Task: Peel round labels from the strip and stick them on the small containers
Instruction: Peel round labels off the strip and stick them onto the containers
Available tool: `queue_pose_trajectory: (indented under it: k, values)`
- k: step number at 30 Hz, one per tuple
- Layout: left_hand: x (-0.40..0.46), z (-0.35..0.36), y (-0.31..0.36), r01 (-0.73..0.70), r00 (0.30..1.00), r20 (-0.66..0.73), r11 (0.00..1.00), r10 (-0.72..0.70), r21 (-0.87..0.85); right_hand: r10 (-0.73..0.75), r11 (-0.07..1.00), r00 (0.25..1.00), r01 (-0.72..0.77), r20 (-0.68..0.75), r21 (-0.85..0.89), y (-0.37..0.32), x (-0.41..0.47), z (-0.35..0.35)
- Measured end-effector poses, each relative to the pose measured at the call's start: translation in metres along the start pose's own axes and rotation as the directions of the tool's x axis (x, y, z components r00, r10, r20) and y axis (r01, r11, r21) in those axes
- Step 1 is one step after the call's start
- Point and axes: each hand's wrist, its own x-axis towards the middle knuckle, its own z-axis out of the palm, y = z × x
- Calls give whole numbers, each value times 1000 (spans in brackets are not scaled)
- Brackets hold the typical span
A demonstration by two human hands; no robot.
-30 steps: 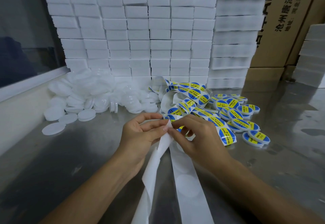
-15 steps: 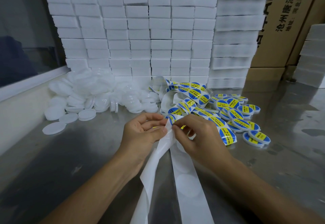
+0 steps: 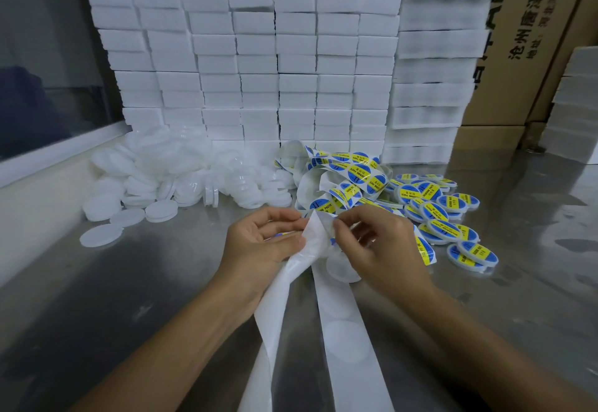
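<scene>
My left hand (image 3: 259, 243) grips the white backing strip (image 3: 275, 330) at its fold, with a bit of a blue and yellow round label showing under the fingers. My right hand (image 3: 372, 249) pinches the strip's edge close by, fingertips almost meeting the left ones. A small white container (image 3: 341, 266) sits partly hidden under my right palm. The coiled strip of unpeeled blue and yellow labels (image 3: 349, 178) lies just beyond my hands. Labelled containers (image 3: 446, 214) are heaped to the right, plain white containers (image 3: 181, 178) to the left.
A wall of stacked white foam blocks (image 3: 259, 65) runs across the back of the steel table (image 3: 129, 298). Brown cardboard cartons (image 3: 530, 39) stand behind at right, with more white stacks (image 3: 576, 104) at the far right. A window ledge (image 3: 48, 159) borders the left.
My hands have drawn slightly apart at the fold, and the backing strip has opened a little wider between them. The piles have not moved.
</scene>
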Motion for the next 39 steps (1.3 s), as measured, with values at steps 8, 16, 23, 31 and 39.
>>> queue_pose_trajectory:
  k: [8,16,23,31,39]
  values:
    - [5,-8,-4,24,999,-49,999,-23,21,563,697,821,-535,98,477,10,10,-7]
    - [25,-40,-7,-49,934,-315,935,168,352,661,600,749,-562,44,569,12,15,-14]
    - [48,-136,-5,417,841,-458,196,287,888,619,665,785,-517,-10,540,11,16,-17]
    - [52,-160,-6,620,776,-622,55,108,783,572,729,820,-488,-34,480,10,16,-19]
    - [44,-150,4,517,810,-537,147,235,843,527,750,847,-425,-69,507,9,17,-19]
